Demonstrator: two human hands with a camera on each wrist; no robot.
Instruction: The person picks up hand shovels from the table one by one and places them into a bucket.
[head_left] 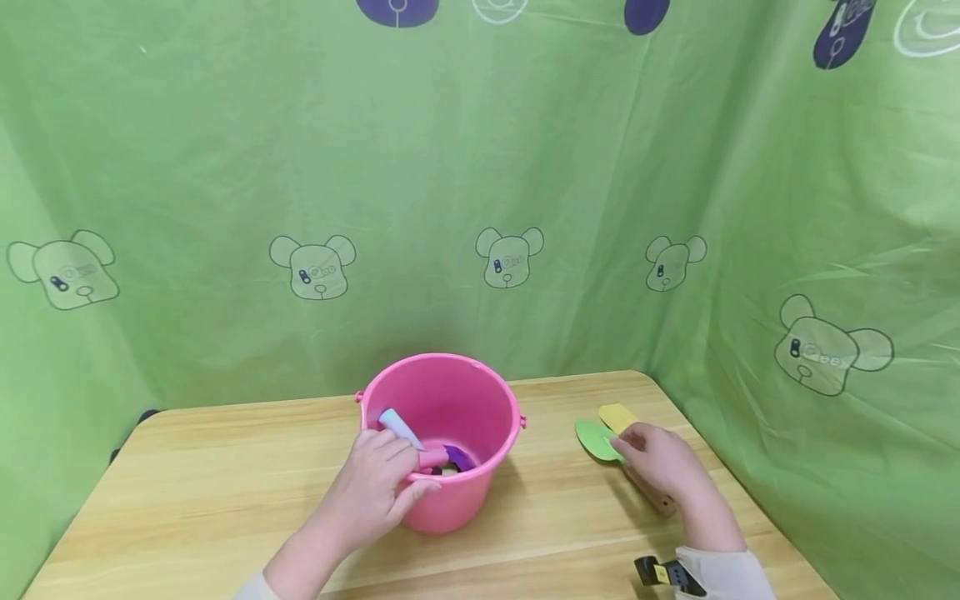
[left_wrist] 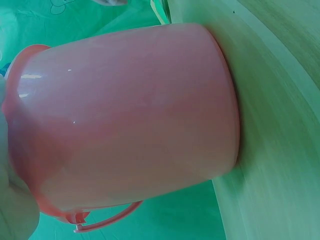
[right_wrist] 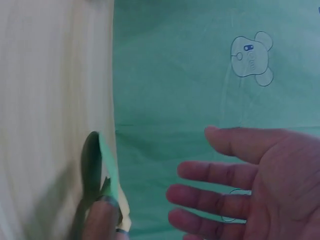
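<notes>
Round pink plastic bucket (head_left: 450, 433) on a pale wooden table (head_left: 225, 483), left hand (head_left: 378, 483) at its near rim pinching a pink-and-white tool (head_left: 408, 437) over the opening, right hand (head_left: 660, 462) with fingers spread and relaxed just above a green silicone spatula with a wooden handle (head_left: 596, 439), yellow spatula (head_left: 617, 416) beside it

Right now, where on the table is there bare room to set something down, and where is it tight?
The table shows bare wood left of the bucket, out to the left edge. Another bare strip lies between bucket and green spatula. It is crowded at the right corner: spatulas and right hand. The left hand grips the bucket rim.
</notes>
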